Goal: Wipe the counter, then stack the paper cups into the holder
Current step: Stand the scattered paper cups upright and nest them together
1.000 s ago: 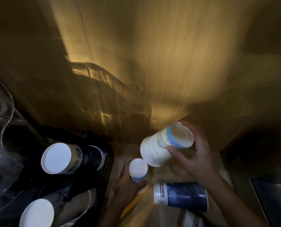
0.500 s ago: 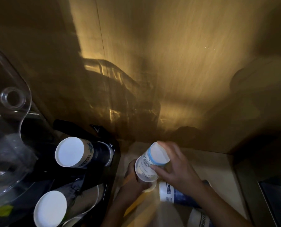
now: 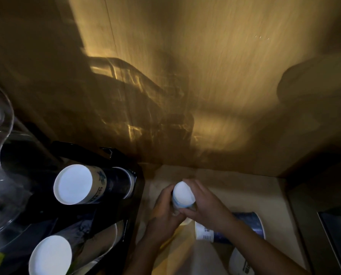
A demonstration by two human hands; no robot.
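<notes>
Both hands grip a nested stack of upside-down paper cups [image 3: 183,195], white base facing me, above the beige counter [image 3: 235,187]. My left hand [image 3: 163,211] wraps the stack's left side and my right hand [image 3: 207,207] its right side. The black cup holder [image 3: 130,215] stands at the left with two stacks in it: an upper cup stack [image 3: 74,184] and a lower cup stack [image 3: 50,255]. A dark blue cup [image 3: 241,227] lies on its side under my right forearm. Another white cup [image 3: 241,262] shows at the bottom edge.
A wood-grain wall [image 3: 205,76] rises right behind the counter. Clear plastic or glass ware [image 3: 1,155] sits at the far left beside the holder. A dark recessed edge [image 3: 334,225] borders the counter on the right. Something yellow [image 3: 171,239] lies under my left wrist.
My right hand brought its white cup down over the small cup in my left hand. Both hands now close on the joined stack, lower and nearer the counter.
</notes>
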